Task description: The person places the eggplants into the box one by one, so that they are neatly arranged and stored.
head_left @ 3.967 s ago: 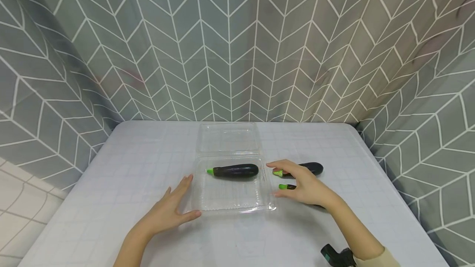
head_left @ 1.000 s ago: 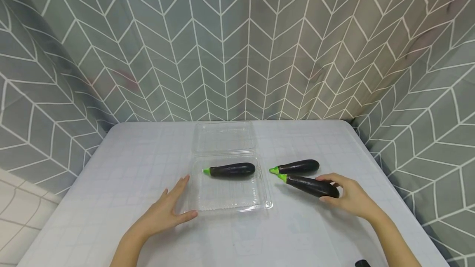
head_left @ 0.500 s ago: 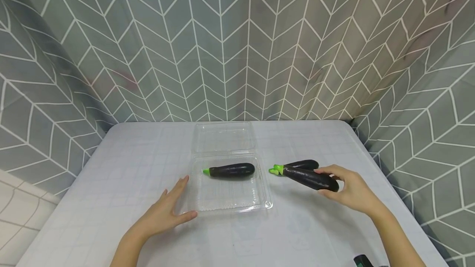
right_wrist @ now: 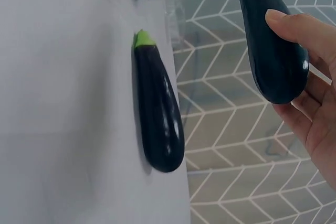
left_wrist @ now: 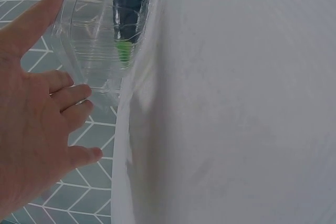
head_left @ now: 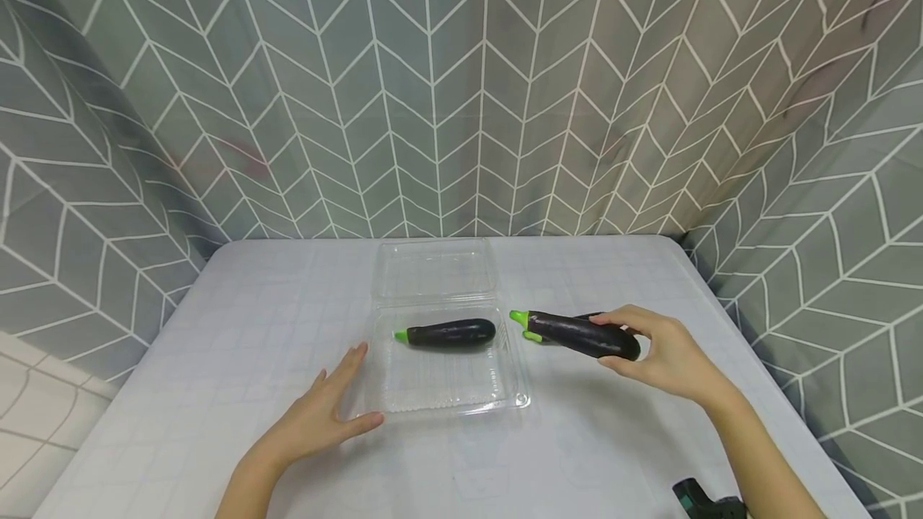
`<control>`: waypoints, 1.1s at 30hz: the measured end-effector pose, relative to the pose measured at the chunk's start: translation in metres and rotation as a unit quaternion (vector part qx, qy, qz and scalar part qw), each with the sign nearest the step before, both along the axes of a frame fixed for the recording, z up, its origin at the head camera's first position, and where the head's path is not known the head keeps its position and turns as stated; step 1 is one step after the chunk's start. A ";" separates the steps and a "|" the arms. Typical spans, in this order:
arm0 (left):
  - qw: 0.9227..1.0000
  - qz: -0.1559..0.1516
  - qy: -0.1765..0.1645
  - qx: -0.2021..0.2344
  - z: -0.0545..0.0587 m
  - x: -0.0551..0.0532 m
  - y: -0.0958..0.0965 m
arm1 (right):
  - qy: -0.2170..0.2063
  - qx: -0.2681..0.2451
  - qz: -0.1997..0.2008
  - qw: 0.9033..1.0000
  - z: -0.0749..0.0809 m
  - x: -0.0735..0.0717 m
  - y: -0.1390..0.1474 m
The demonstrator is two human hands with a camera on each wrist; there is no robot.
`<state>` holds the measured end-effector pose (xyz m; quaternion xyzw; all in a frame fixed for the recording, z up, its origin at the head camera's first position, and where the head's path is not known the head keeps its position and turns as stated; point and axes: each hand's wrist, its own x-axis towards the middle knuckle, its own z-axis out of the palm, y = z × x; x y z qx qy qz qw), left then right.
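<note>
My right hand [head_left: 667, 351] grips a dark eggplant [head_left: 580, 335] by its thick end, thumb on one side and fingers on the other. The green stem points left, towards the clear plastic container [head_left: 447, 383]. In the right wrist view the held eggplant [right_wrist: 275, 51] is raised off the table, and a second eggplant [right_wrist: 160, 111] lies below it on the white surface. The head view shows that second one mostly hidden behind the first. Another eggplant [head_left: 450, 332] lies inside the container. My left hand [head_left: 313, 423] is spread at the container's left side, fingertips right at its wall.
The container's lid [head_left: 436, 269] is folded back flat on the table [head_left: 288, 295], towards the far edge. A black device [head_left: 710, 503] shows beside the right forearm. Patterned grey curtains [head_left: 461, 102] hang behind and at the sides.
The right hand came away from near the container, took hold of an eggplant by its thick end and raised it. It has since moved up and left, over the second eggplant. The left hand stays put.
</note>
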<state>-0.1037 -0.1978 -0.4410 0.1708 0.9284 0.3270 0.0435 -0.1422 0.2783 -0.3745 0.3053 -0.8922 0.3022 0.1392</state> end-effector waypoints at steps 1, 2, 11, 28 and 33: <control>1.000 0.000 -0.001 -0.001 0.000 0.000 0.000 | -0.004 -0.002 0.003 1.000 0.001 0.000 -0.002; 1.000 0.000 -0.001 -0.002 0.000 0.001 0.000 | -0.008 -0.005 0.007 1.000 0.001 -0.001 -0.005; 0.999 -0.011 0.027 -0.027 0.001 0.001 0.001 | -0.016 -0.031 0.042 0.998 0.003 -0.004 -0.022; 0.997 -0.030 0.049 -0.054 0.009 -0.004 0.003 | -0.030 -0.022 0.073 0.997 0.010 -0.023 -0.060; 0.997 -0.030 0.033 -0.057 0.010 -0.006 0.003 | -0.022 -0.026 0.093 0.995 0.010 -0.029 -0.071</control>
